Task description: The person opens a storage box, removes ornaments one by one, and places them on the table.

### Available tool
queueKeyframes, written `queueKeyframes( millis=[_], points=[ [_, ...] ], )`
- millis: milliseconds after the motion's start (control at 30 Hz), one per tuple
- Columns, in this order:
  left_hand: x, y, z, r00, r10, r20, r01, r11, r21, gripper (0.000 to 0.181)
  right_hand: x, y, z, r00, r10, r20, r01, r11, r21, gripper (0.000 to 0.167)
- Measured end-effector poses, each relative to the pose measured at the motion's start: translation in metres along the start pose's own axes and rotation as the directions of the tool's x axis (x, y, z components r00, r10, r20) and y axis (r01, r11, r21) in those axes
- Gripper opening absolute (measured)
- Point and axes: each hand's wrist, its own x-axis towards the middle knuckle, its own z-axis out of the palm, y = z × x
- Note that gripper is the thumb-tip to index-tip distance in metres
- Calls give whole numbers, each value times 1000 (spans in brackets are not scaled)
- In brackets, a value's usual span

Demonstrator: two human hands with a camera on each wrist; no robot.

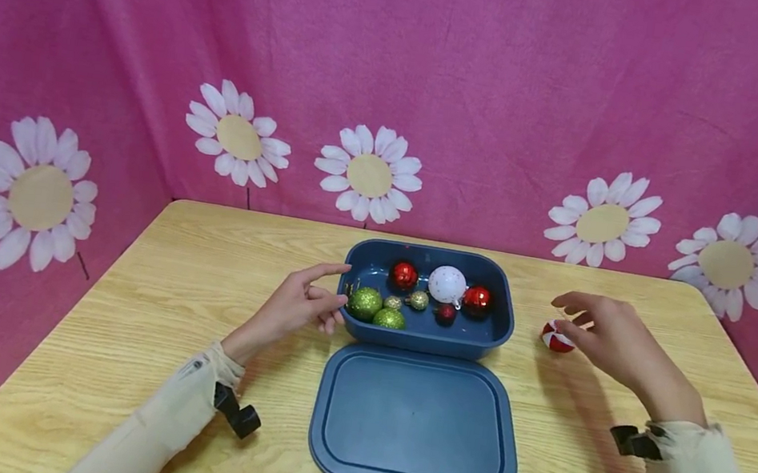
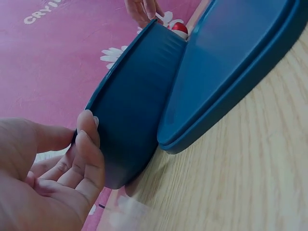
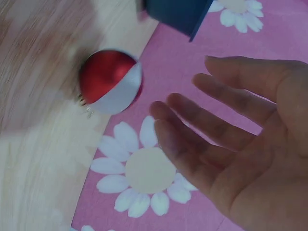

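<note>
A dark blue rectangular container [image 1: 422, 342] holds several Christmas baubles: green glitter ones [image 1: 365, 303], red ones [image 1: 405, 276], a white one [image 1: 447, 285] and small gold ones [image 1: 418, 300]. My left hand [image 1: 303, 300] is at the container's left end, thumb and fingers bent about its rim; the left wrist view shows the curled fingers against the outer wall. On the table to the right lies a red and white bauble [image 3: 111, 82]. My right hand [image 1: 607, 341] hovers over it, fingers spread and loosely bent, with a gap between them and the bauble in the right wrist view.
The matching blue lid [image 1: 416, 424] lies flat on the wooden table [image 1: 229, 264], just in front of the container. A pink cloth [image 1: 445, 76] with white daisies hangs behind the table and along its sides. Both wrists wear black straps with camera mounts.
</note>
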Motion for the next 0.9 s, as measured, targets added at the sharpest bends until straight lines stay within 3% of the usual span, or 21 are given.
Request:
queueKeyframes(
  millis=[433, 600, 800, 900],
  points=[
    [2, 0, -2, 999, -1, 43, 3, 999, -51, 51, 17, -29, 7, 985, -106, -133, 115, 992, 60, 26],
    [5, -1, -1, 998, -5, 55, 8, 999, -51, 52, 31, -38, 16, 985, -114, -130, 126, 989, 83, 27],
    [5, -3, -1, 999, -12, 48, 14, 999, -45, 53, 48, -49, 38, 989, -90, -115, 99, 992, 79, 42],
    [5, -4, -2, 999, -13, 46, 15, 999, -46, 53, 55, -53, 51, 987, -107, -120, 110, 994, 25, 46]
  ],
)
